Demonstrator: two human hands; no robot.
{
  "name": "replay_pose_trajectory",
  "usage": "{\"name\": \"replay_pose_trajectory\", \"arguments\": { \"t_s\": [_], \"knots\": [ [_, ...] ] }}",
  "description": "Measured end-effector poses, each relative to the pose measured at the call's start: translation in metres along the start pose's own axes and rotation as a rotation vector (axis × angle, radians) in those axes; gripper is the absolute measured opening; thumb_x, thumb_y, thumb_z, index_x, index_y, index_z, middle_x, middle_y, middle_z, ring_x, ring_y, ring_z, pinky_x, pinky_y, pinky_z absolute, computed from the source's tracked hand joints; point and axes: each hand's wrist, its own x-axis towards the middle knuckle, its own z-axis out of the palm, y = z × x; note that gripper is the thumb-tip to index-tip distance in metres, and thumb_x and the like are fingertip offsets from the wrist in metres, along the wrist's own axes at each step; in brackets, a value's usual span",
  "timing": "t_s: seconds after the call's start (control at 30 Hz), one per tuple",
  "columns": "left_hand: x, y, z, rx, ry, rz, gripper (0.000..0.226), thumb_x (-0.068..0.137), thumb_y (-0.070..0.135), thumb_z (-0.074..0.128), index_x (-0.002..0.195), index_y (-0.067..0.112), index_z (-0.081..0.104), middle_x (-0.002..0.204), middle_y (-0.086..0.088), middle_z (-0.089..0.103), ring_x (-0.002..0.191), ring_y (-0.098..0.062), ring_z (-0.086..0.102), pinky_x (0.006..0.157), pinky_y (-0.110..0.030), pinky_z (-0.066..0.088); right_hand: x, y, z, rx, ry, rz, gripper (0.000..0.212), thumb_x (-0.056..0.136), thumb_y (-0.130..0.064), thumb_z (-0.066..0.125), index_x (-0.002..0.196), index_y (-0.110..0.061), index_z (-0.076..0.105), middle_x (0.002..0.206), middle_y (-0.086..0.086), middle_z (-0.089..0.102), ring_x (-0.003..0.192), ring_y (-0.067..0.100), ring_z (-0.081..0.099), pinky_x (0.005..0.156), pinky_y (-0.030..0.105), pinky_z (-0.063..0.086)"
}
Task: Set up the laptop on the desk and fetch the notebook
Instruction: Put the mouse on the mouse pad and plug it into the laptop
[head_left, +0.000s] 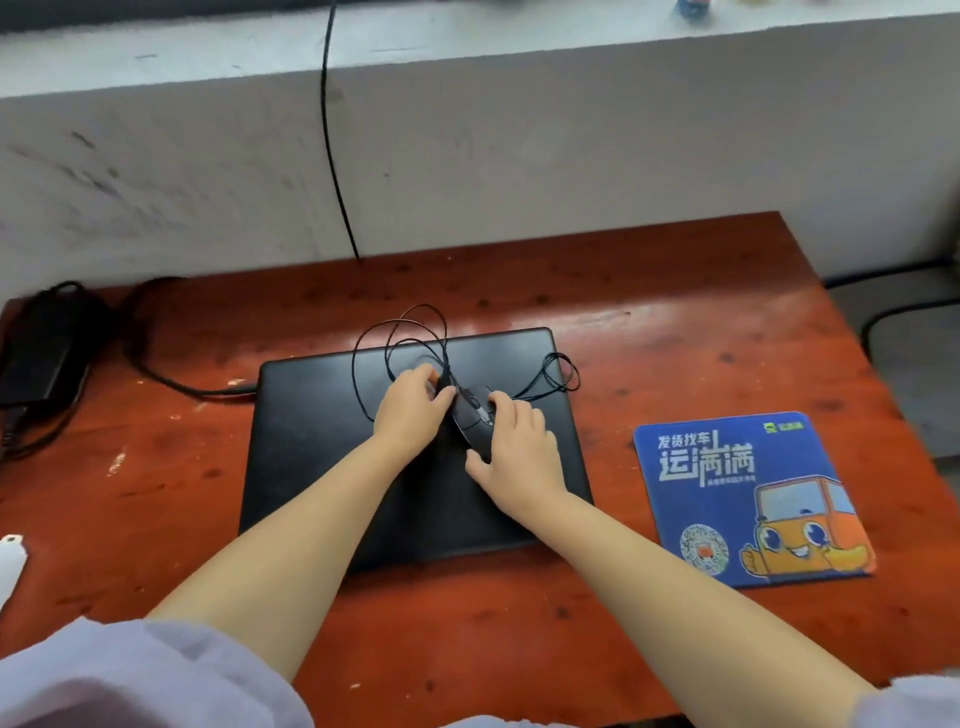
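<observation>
A black laptop (311, 447) lies closed in the middle of the red-brown desk (649, 322). On its lid rests a black wired mouse (474, 415), its thin cable (395, 338) looping over the lid's far edge. My right hand (514, 447) grips the mouse from the right side. My left hand (413, 402) pinches the mouse cable where it meets the mouse's front. No notebook is in view.
A blue mouse pad (748, 499) with an orange cartoon truck lies right of the laptop. A black power brick (41, 358) sits at the desk's left edge, its cord plugged into the laptop's left side. A grey wall rises behind; a white object (10, 561) pokes in at left.
</observation>
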Motion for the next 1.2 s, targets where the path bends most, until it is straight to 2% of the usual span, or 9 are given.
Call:
{"name": "replay_pose_trajectory", "arguments": {
  "t_s": [0.13, 0.23, 0.33, 0.53, 0.67, 0.8, 0.9, 1.0, 1.2],
  "knots": [
    [0.0, 0.02, 0.003, -0.078, -0.128, 0.142, 0.016, 0.092, 0.025, 0.051, 0.097, 0.011, 0.054, 0.088, -0.011, 0.065, 0.079, -0.032, 0.062, 0.073, -0.04, 0.048, -0.008, 0.051, -0.031, 0.018, 0.165, 0.152, 0.07, 0.081, -0.032, 0.059, 0.14, -0.009, 0.028, 0.133, 0.012, 0.042, 0.12, 0.031, 0.039, 0.092, 0.041, 0.04],
    [0.001, 0.054, 0.017, -0.061, -0.192, 0.337, 0.025, 0.093, 0.019, 0.046, 0.115, 0.012, 0.058, 0.097, -0.009, 0.066, 0.09, -0.03, 0.061, 0.074, -0.03, 0.042, -0.031, 0.105, -0.057, -0.001, 0.288, 0.333, 0.068, 0.079, -0.027, 0.063, 0.137, -0.005, 0.034, 0.129, 0.018, 0.047, 0.117, 0.036, 0.042, 0.094, 0.045, 0.04],
    [-0.007, 0.092, 0.037, -0.092, -0.237, 0.515, 0.032, 0.095, 0.013, 0.045, 0.125, 0.011, 0.056, 0.11, -0.012, 0.063, 0.099, -0.027, 0.059, 0.084, -0.03, 0.042, -0.063, 0.158, -0.071, -0.026, 0.296, 0.541, 0.07, 0.08, -0.026, 0.065, 0.138, -0.005, 0.032, 0.133, 0.02, 0.044, 0.121, 0.037, 0.04, 0.098, 0.046, 0.037],
    [-0.018, 0.128, 0.063, -0.088, -0.32, 0.618, 0.034, 0.096, 0.009, 0.044, 0.128, 0.011, 0.054, 0.102, -0.017, 0.062, 0.089, -0.031, 0.059, 0.086, -0.037, 0.045, -0.112, 0.209, -0.066, -0.01, 0.256, 0.797, 0.071, 0.082, -0.028, 0.063, 0.14, -0.007, 0.028, 0.139, 0.021, 0.04, 0.128, 0.037, 0.036, 0.101, 0.05, 0.035],
    [-0.013, 0.126, 0.067, -0.07, -0.268, 0.572, 0.029, 0.096, 0.012, 0.044, 0.121, 0.009, 0.058, 0.105, -0.014, 0.067, 0.095, -0.029, 0.058, 0.078, -0.03, 0.039, -0.112, 0.217, -0.067, 0.08, 0.23, 0.742, 0.07, 0.082, -0.027, 0.062, 0.141, -0.009, 0.029, 0.142, 0.016, 0.039, 0.131, 0.033, 0.034, 0.102, 0.047, 0.033],
    [-0.001, 0.124, 0.067, -0.008, -0.204, 0.519, 0.02, 0.094, 0.015, 0.049, 0.11, 0.008, 0.06, 0.098, -0.011, 0.064, 0.083, -0.021, 0.053, 0.074, -0.028, 0.036, -0.094, 0.212, -0.088, 0.293, 0.298, 0.617, 0.065, 0.079, -0.023, 0.065, 0.136, -0.012, 0.035, 0.132, 0.014, 0.046, 0.121, 0.028, 0.042, 0.098, 0.038, 0.037],
    [0.005, 0.124, 0.069, 0.049, -0.194, 0.47, 0.019, 0.093, 0.016, 0.049, 0.108, 0.009, 0.06, 0.095, -0.01, 0.062, 0.088, -0.029, 0.057, 0.073, -0.03, 0.04, -0.062, 0.185, -0.119, 0.505, 0.199, 0.444, 0.06, 0.079, -0.027, 0.065, 0.132, -0.025, 0.037, 0.124, 0.0, 0.051, 0.107, 0.015, 0.051, 0.083, 0.026, 0.04],
    [0.011, 0.127, 0.069, 0.053, -0.163, 0.396, 0.017, 0.093, 0.016, 0.048, 0.104, 0.008, 0.059, 0.1, -0.014, 0.063, 0.092, -0.033, 0.058, 0.074, -0.033, 0.042, -0.024, 0.151, -0.153, 0.748, 0.158, 0.283, 0.056, 0.077, -0.028, 0.063, 0.127, -0.034, 0.038, 0.116, -0.007, 0.057, 0.105, 0.013, 0.059, 0.086, 0.028, 0.05],
    [0.021, 0.13, 0.046, -0.201, 0.099, 0.389, 0.014, 0.089, 0.008, 0.049, 0.1, 0.013, 0.055, 0.089, -0.005, 0.062, 0.083, -0.032, 0.057, 0.071, -0.035, 0.043, 0.016, 0.133, -0.196, 1.049, 0.411, 0.12, 0.052, 0.079, -0.027, 0.061, 0.123, -0.041, 0.037, 0.111, -0.004, 0.061, 0.096, -0.002, 0.062, 0.083, 0.018, 0.051]
  ]
}}
